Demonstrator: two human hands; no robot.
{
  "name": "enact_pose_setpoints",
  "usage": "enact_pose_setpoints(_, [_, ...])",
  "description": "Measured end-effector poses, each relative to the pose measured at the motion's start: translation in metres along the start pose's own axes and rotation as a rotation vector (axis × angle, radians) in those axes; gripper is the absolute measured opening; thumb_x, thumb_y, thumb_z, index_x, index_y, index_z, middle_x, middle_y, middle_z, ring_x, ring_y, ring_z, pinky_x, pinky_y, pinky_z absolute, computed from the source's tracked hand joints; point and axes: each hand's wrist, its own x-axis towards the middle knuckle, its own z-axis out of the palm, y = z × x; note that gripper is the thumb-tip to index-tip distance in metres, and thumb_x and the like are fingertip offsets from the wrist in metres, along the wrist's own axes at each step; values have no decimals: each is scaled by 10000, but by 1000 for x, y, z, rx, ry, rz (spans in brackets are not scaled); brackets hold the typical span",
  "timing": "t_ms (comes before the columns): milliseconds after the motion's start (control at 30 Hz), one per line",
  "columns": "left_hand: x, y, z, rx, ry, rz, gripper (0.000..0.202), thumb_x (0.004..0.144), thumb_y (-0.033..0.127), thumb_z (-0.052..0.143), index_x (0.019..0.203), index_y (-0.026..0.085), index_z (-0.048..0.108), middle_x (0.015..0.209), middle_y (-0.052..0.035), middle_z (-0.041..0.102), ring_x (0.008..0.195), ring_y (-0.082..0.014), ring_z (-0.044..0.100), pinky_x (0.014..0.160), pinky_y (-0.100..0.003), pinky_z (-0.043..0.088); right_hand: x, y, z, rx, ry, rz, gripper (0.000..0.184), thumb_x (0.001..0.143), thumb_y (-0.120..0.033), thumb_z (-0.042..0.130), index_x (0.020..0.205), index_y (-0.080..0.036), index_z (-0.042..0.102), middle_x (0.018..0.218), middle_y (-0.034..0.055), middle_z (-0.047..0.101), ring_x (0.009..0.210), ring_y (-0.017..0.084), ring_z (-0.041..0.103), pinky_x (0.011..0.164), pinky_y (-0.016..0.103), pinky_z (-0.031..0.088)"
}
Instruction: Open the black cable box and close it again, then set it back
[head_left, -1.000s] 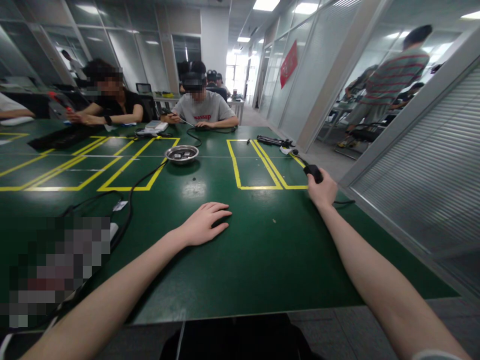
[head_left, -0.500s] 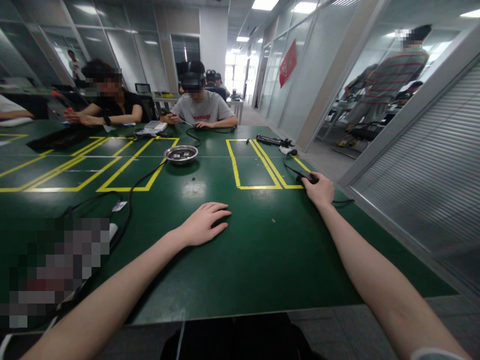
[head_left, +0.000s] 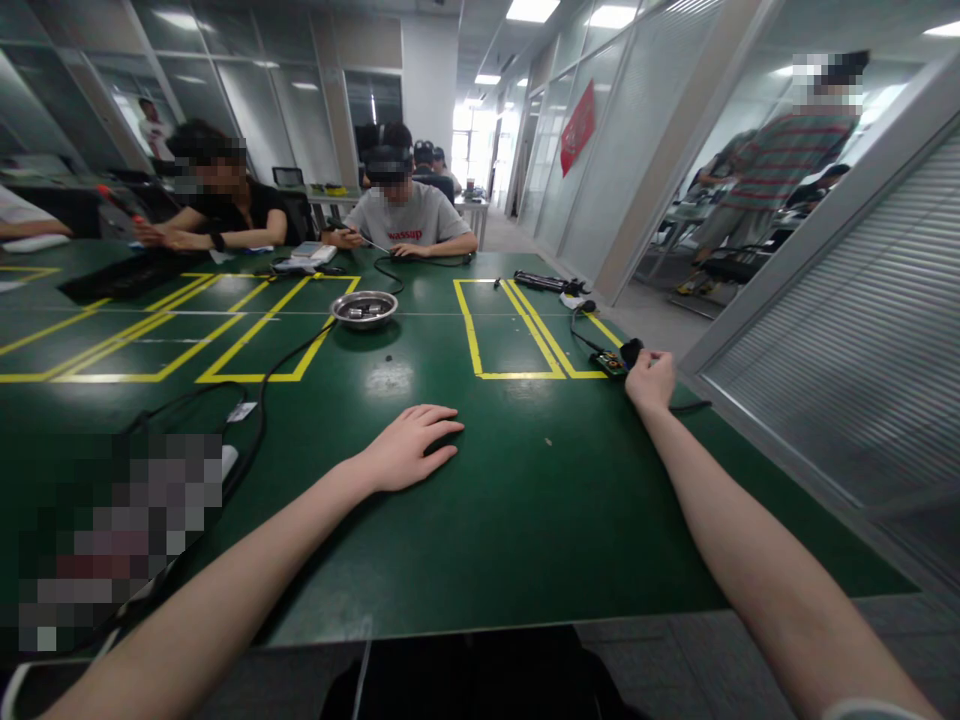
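Observation:
My left hand (head_left: pixel 409 447) lies flat on the green table (head_left: pixel 480 540), fingers spread, with nothing in it. Near the table's right edge, my right hand (head_left: pixel 651 380) pinches a small black cover-like piece (head_left: pixel 632 350) between closed fingers, raised at a tilt. Just left of those fingers sits a small circuit board (head_left: pixel 609 362) with its components showing; part of it is hidden by the hand. A black cable (head_left: pixel 581 328) leads from the board toward the back.
A metal bowl (head_left: pixel 364 322) holding small metal parts stands left of centre. Black folded gear like a tripod (head_left: pixel 544 281) lies at the back right. Yellow tape (head_left: pixel 517 376) marks rectangles. A cable (head_left: pixel 262 400) runs along the left. Co-workers (head_left: pixel 409 215) sit across the table.
My right hand has moved slightly right and lifted the black piece off the circuit board, which now shows. My left hand has stayed still.

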Motion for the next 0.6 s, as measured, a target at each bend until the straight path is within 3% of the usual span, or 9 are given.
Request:
enact_pose_setpoints(267, [0,0,1,7,-6,-4,359,1046,345,540,1368,227,646,1503,-117,587,1401,-282,523,1189,-496,398,4,-3,0,116,51,244,390,969,-419,462,1060,-121,696,977,177,724,921,305,669,852,419,534])
enact_pose_setpoints(400, [-1,-1,0,11,5,14,355,1051,355,532,1371,248,644,1502,-103,590,1397,-276,524,1186,-484,402,4,-5,-2,183,13,331,380,933,-325,529,1206,-97,663,1005,164,727,705,230,671,663,357,548])
enact_pose_setpoints(500, [-1,-2,2,27,12,21,355,1053,357,527,1369,244,642,1496,-104,593,1391,-274,529,1179,-483,409,2,-5,-4,249,-47,365,417,900,-361,620,1242,-125,651,981,122,721,564,158,629,524,278,506])
enact_pose_setpoints(600, [0,-3,3,36,13,24,349,1050,350,533,1358,234,647,1486,-108,601,1380,-271,540,1184,-478,407,-2,-7,-7,323,-113,366,457,853,-422,701,1204,-130,676,952,100,714,554,141,625,498,250,495])
